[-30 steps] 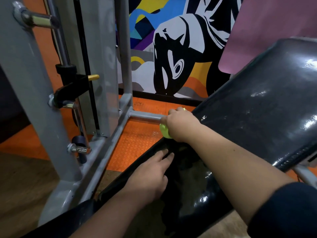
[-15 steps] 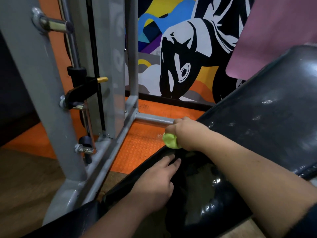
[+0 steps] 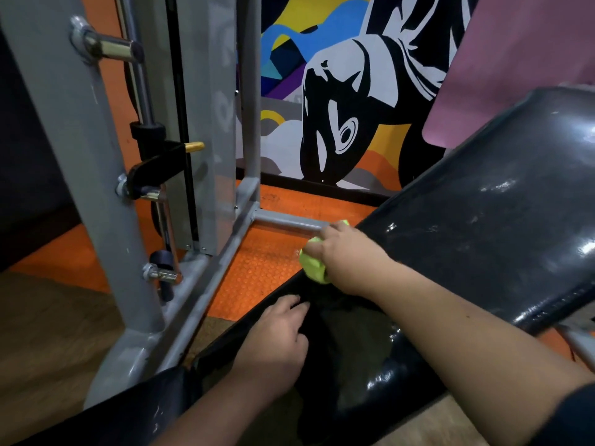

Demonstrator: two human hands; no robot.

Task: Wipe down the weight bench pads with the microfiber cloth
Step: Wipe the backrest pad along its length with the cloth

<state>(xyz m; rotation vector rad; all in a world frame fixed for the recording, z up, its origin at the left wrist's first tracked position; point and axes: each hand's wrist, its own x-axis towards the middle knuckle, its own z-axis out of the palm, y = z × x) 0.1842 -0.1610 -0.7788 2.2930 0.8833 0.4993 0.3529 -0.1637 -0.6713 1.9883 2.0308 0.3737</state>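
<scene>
A: Where's the cloth right now?

B: The yellow-green microfiber cloth (image 3: 314, 263) is bunched in your right hand (image 3: 346, 259), fingers curled tight round it, at the far left edge of the back pad (image 3: 483, 220), just where that pad meets the seat pad (image 3: 360, 342).

A: And my other hand?

B: Your left hand (image 3: 277, 336) lies flat on the seat pad, fingers straight and close together, tips near the gap between the two pads.

A: How do I do this bit well?

B: You seem to be working the edge by the hinge gap (a spot where grime likely collects). Open the wad out a little so more cloth meets the vinyl, press along the seam, then draw long overlapping strokes up the back pad, where dull streaks show. Keep the left hand bracing.

A: Any brand or label to read?

B: None legible. The grey rack frame (image 3: 74, 188) bears faint marks too blurred to read; the wall mural (image 3: 338, 123) is only painted shapes.
</scene>
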